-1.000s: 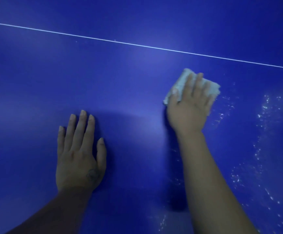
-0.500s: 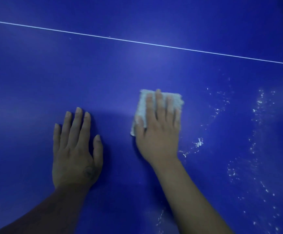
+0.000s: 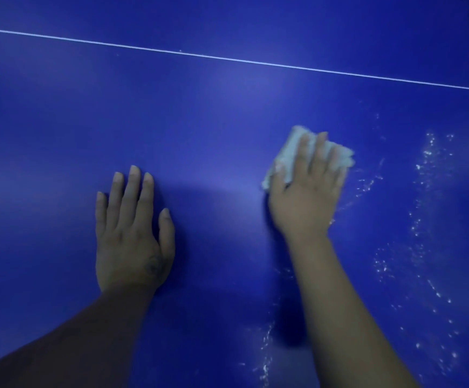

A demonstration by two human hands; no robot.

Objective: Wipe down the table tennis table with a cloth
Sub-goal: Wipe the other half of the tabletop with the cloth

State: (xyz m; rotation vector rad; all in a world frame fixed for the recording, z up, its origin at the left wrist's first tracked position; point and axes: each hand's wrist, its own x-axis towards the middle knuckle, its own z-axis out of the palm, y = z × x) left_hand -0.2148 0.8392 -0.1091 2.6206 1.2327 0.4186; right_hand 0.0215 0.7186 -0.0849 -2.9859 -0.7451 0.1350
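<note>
The blue table tennis table fills the view. My right hand lies flat with straight fingers on a folded pale cloth, pressing it onto the surface right of centre; most of the cloth is hidden under the fingers. My left hand rests palm down on the table to the left, fingers spread and straight, holding nothing.
A thin white line crosses the table from upper left to right. White specks and smears dot the surface right of the cloth, and more specks lie near the bottom under my right forearm.
My right hand slid the cloth left toward my left hand half a second ago, then back out to the right and slightly up. My left hand stayed planted.
</note>
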